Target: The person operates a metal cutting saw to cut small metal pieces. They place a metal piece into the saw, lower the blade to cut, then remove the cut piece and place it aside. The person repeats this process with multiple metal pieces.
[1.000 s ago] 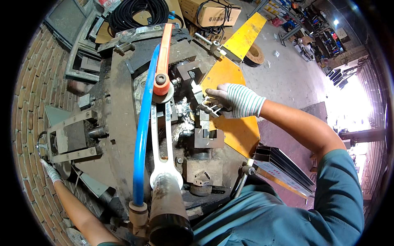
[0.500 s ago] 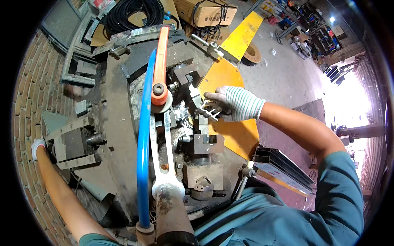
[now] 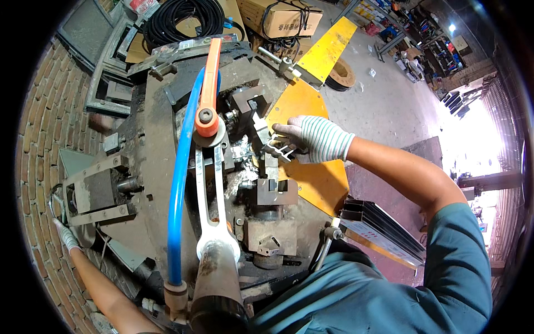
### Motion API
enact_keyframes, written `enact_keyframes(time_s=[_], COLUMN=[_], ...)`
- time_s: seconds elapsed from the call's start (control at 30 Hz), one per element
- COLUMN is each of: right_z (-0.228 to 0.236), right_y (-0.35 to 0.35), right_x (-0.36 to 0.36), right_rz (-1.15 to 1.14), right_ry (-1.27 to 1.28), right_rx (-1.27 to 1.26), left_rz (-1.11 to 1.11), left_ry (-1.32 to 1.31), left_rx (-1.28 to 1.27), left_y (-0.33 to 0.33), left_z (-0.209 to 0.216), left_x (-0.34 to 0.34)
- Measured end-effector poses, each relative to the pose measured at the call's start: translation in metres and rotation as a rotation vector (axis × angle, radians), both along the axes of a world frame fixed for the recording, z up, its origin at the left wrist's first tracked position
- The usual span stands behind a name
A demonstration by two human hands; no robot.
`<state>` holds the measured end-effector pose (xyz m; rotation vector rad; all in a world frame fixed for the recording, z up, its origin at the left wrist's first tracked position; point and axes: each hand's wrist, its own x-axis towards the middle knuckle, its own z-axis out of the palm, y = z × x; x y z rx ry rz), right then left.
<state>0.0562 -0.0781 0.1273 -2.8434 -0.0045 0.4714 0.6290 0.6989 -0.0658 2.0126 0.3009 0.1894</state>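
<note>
My right hand, in a white glove with green stripes, is closed on a short metal profile piece with a ribbed, open end. It holds that piece against the steel blocks in the middle of the machine, over an orange plate. Off to the far left, my gloved left hand hangs beside the machine's edge, near a looped hose; its fingers are too small and partly hidden to read. Between my arms stand an orange lever, a blue tube and a pale forked arm.
A slotted steel block sits just nearer than my right hand. Dark long profiles lean at the machine's right side. A yellow arm reaches out at the back, with cartons behind. Brick wall borders the left.
My left hand has come down nearer to me along the machine's left side. The lever, blue tube and forked arm appear shifted left. My right hand keeps its hold on the profile piece.
</note>
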Motion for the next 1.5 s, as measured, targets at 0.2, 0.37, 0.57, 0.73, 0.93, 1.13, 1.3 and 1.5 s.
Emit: enact_keyframes(time_s=[0.2,0.37,0.57,0.73,0.93,1.13,1.3,1.5], right_z=[0.001,-0.001,-0.003,0.000,0.004,0.002,0.000,0.002], right_y=[0.004,0.001,-0.002,0.003,0.005,0.005,0.002,0.005], right_x=[-0.010,-0.005,-0.001,-0.006,-0.004,-0.001,-0.005,0.003], right_rz=[-0.031,0.006,0.005,-0.022,-0.034,-0.024,-0.019,-0.015], right_ry=[0.003,-0.031,-0.023,0.003,-0.002,-0.006,-0.023,0.002], right_rx=[-0.026,0.004,-0.019,-0.002,-0.010,-0.011,0.009,0.011], left_rz=[-0.141,-0.088,-0.153,-0.172,0.119,0.131,-0.088,-0.061], left_ry=[0.130,0.303,0.419,0.231,-0.043,0.132,0.209,0.457], left_rx=[0.211,1.043,0.879,0.545,-0.050,-0.090,0.727,1.021], left_y=[-0.045,-0.059,-0.071,-0.063,-0.032,-0.030,-0.055,-0.073], left_z=[0.005,0.058,0.059,0.051,-0.006,-0.013,0.053,0.057], left_x=[0.030,0.103,0.131,0.089,0.004,0.013,0.082,0.134])
